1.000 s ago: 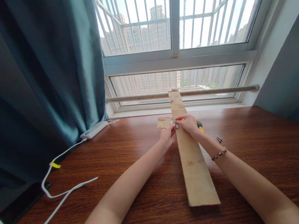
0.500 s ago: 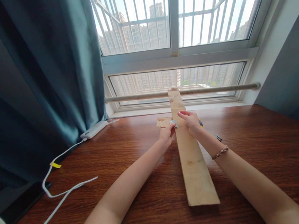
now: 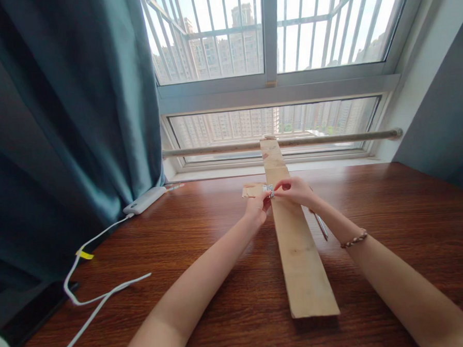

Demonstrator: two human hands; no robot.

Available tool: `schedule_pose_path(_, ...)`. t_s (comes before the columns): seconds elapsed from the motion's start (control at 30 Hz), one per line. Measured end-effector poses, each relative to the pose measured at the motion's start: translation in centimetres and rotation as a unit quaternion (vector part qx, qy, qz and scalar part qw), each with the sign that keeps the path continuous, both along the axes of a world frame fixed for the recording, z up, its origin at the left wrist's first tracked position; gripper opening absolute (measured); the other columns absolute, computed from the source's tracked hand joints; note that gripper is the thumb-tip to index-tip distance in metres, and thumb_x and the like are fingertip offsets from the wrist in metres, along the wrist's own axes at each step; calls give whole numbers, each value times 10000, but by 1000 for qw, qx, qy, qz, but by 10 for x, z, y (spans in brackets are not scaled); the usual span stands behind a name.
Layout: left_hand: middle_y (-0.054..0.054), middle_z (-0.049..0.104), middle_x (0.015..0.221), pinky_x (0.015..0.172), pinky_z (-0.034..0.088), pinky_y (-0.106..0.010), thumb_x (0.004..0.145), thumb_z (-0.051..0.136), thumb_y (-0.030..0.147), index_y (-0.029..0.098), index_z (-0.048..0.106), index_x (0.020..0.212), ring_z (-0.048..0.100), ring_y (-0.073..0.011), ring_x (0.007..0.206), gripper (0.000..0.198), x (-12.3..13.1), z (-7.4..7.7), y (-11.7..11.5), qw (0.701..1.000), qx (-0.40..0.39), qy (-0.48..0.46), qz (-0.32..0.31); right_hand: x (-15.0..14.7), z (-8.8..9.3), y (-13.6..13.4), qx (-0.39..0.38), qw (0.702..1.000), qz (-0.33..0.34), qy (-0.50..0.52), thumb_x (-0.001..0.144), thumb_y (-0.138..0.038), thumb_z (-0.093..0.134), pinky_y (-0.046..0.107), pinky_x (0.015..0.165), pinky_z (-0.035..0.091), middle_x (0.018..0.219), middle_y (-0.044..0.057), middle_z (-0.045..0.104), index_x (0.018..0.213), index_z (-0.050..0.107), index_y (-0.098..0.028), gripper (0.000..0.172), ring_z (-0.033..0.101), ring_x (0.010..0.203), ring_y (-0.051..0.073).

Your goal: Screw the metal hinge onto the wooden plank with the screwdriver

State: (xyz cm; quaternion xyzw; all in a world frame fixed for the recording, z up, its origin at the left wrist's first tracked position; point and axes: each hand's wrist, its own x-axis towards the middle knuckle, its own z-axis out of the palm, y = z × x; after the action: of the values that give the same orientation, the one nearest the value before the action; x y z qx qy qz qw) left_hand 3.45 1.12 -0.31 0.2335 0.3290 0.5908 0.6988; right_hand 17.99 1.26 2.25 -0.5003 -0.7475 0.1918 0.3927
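Observation:
A long pale wooden plank point(image 3: 300, 258) lies on the dark wood table point(image 3: 220, 246), its far end resting on a rod point(image 3: 214, 149) by the window. A small wood piece point(image 3: 251, 190) sits against the plank's left edge, and a small metal bracket point(image 3: 268, 190) joins the two. My left hand point(image 3: 258, 207) holds the bracket and small piece from the left. The fingertips of my right hand point(image 3: 297, 190) are pinched at the bracket on what looks like a small screw.
A screwdriver shaft point(image 3: 321, 225) lies on the table right of the plank, partly under my right forearm. A white power bank point(image 3: 145, 200) and its cable point(image 3: 94, 300) lie at the left beside a teal curtain point(image 3: 58, 125). A dark phone point(image 3: 33, 313) sits at the table's left edge.
My right hand lifted slightly off the plank, then came back down to the bracket. My right forearm swung outward, hiding the loose screws and showing the screwdriver shaft. The left hand stayed put.

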Motion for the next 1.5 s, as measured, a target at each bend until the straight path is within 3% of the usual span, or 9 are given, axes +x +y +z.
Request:
schedule_pose_path(0.17, -41, 650, 635, 575, 469, -197, 647, 594, -17, 109, 607, 641, 588, -103, 575, 127, 0, 0, 0, 1000, 6, 3, -1, -14, 2, -10, 7, 994, -57, -97, 694, -365, 644, 229, 517, 236, 581, -32, 508, 796, 738, -228, 195, 413, 538, 87)
schedule_pose_path(0.47, -65, 677, 705, 609, 480, -225, 627, 620, 8, 111, 618, 707, 626, -135, 641, 130, -1, -3, 2, 999, 23, 26, -20, -19, 0, -10, -29, 995, -82, -53, 707, -425, 640, 230, 505, 256, 579, -15, 583, 764, 729, -199, 250, 485, 561, 111)
schedule_pose_path(0.83, -59, 676, 701, 572, 474, -206, 605, 630, 11, 121, 609, 690, 615, -125, 623, 141, -2, 0, -1, 999, 14, 31, -21, -18, -5, -10, 28, 990, -96, -100, 764, -432, 599, 235, 528, 260, 592, -22, 574, 790, 696, -214, 240, 486, 563, 114)
schedule_pose_path(1.2, -49, 662, 679, 542, 443, -201, 592, 656, 62, 122, 615, 672, 592, -113, 589, 108, -4, 0, -2, 999, 15, 29, -41, -17, -10, -5, 49, 994, -78, -64, 781, -396, 601, 232, 543, 270, 574, -28, 522, 800, 681, -189, 223, 455, 559, 108)
schedule_pose_path(1.5, -51, 671, 713, 587, 459, -217, 629, 639, 59, 129, 623, 709, 605, -119, 618, 107, -3, -3, -1, 999, 24, 19, -34, -9, -6, -2, 19, 999, 1, -38, 711, -414, 635, 215, 497, 232, 544, -44, 423, 815, 697, -160, 281, 362, 516, 86)
